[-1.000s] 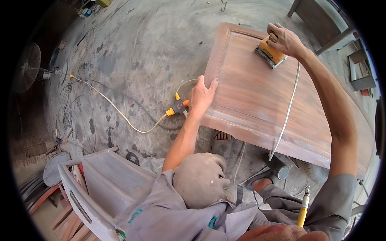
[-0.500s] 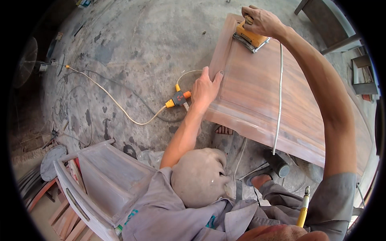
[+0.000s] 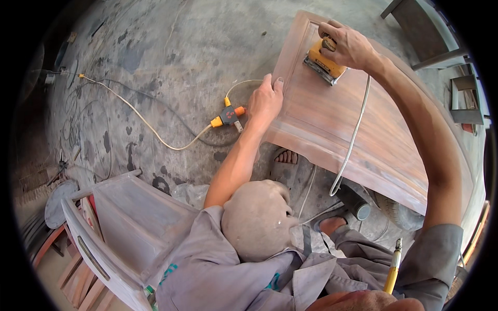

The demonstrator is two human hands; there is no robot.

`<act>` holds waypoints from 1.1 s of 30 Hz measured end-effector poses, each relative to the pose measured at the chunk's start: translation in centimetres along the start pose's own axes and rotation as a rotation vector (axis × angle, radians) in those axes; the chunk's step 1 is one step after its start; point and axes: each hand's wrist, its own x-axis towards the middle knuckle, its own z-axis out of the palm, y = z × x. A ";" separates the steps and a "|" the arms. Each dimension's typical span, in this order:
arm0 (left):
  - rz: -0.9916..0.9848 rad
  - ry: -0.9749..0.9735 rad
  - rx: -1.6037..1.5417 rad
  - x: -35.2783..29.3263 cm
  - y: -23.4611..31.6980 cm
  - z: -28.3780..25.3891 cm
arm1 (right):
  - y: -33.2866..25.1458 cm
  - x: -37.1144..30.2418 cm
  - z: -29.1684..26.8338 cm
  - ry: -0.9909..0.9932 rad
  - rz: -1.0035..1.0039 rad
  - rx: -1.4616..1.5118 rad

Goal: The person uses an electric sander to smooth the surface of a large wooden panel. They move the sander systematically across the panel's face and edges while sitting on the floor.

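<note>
Sander (image 3: pixel 322 58) drawn nearer, beneath clasping right fingers (image 3: pixel 333 29), left fingers (image 3: pixel 266 84) at panel (image 3: pixel 321 109) edge, grip unclear

The wooden panel (image 3: pixel 358 109) carries a yellow sander (image 3: pixel 326 58); the grey floor (image 3: pixel 207 46), a plug splitter (image 3: pixel 228 115).

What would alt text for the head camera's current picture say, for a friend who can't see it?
A person's right hand grips a corded yellow sander on a broad reddish-brown wooden panel, while the left hand is at the panel's left edge. A black-and-orange cable connector lies farther left on stained grey floor.
</note>
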 end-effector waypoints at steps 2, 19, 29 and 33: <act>-0.004 -0.008 -0.004 -0.1 -0.2 0.1 | 0.8 0.7 0.1 -0.021 0.042 0.000; -0.028 0.043 -0.013 0.4 0.0 0.2 | -5.4 -3.5 0.6 0.029 -0.037 0.029; 0.000 0.055 -0.024 0.0 -0.1 0.2 | -3.8 -1.9 0.2 -0.003 -0.013 -0.024; 0.049 0.076 -0.036 0.2 -0.1 0.6 | 2.2 1.7 1.1 0.043 0.028 -0.019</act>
